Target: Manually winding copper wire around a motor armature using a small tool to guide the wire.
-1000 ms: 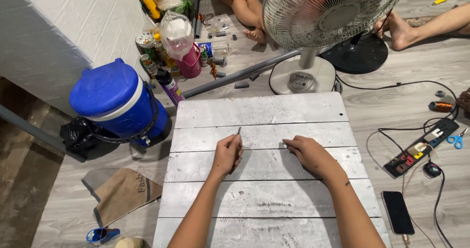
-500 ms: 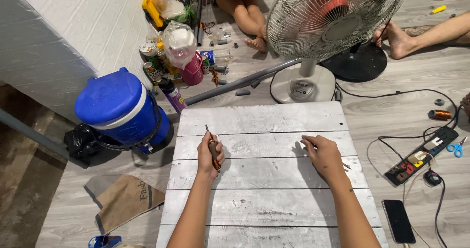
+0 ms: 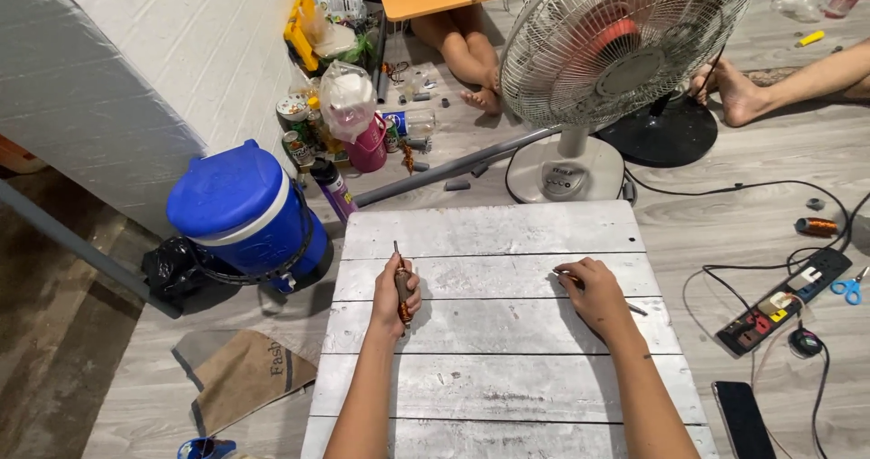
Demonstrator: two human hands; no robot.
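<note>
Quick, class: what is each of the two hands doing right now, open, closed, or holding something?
Left hand: closed around a screwdriver with a brown handle.
Right hand: fingers curled on a thin rod lying on the white board.

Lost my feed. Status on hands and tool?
Left hand grips screwdriver on board. Right hand pinches something thin. Fan beyond.

two hands (image 3: 396, 298) – one fan (image 3: 625, 47), one blue cooler (image 3: 240, 207), one phone (image 3: 741, 415), one power strip (image 3: 784, 300)
</note>
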